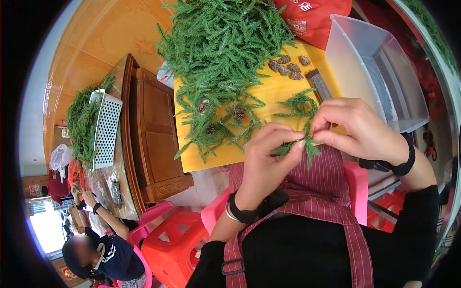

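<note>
Over my apron, both hands pinch one green artificial pine sprig (311, 149). My left hand (269, 161) is closed on its lower part, thumb against forefinger. My right hand (362, 127) grips the stem a little higher, close beside the left fingertips; what exactly lies between its fingers is hidden. Just beyond the hands, a curved pine piece (300, 102) rests over the yellow table (266, 93). To the left lie sprigs with brown pine cones (239, 114) among them. A large heap of green pine sprigs (221, 48) covers the far side.
Loose pine cones (290, 68) and a dark bundle of thin sticks or wires (318, 84) lie near a clear plastic bin (379, 67). A red bag (317, 19) is behind. At left, a co-worker (113, 249) sits by a white perforated basket (106, 129); red stools (173, 240) stand between.
</note>
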Action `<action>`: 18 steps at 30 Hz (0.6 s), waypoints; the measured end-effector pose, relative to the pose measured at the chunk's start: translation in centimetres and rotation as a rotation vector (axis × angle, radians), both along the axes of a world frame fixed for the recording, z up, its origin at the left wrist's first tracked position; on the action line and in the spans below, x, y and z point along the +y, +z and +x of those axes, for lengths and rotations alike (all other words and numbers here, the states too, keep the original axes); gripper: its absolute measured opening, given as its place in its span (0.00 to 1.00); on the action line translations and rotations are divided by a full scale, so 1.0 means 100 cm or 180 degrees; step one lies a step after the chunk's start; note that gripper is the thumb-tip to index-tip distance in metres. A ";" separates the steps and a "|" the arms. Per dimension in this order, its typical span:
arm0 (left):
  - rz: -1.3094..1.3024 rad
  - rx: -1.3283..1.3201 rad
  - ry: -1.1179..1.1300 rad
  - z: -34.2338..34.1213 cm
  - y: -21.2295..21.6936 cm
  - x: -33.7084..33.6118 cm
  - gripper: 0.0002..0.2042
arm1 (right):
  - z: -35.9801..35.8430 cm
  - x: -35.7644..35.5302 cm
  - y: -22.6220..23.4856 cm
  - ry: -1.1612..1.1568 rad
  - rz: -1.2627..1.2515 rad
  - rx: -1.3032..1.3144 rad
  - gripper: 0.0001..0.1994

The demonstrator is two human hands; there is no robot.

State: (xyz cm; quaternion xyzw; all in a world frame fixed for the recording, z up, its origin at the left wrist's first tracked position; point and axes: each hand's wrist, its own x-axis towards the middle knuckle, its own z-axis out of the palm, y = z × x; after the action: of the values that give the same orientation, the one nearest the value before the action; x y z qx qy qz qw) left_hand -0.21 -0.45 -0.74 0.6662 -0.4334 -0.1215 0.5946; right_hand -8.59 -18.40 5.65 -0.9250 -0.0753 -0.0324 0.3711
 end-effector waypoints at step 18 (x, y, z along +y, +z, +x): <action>-0.0027 -0.0400 0.0231 0.000 0.003 -0.002 0.10 | 0.000 0.002 0.007 0.0047 -0.1112 -0.0774 0.09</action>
State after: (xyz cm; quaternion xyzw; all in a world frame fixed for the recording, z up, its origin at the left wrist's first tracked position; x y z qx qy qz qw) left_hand -0.20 -0.67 -0.42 0.6853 -0.4460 -0.0560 0.5729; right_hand -8.61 -18.23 6.35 -0.9640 -0.1308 -0.1275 0.1935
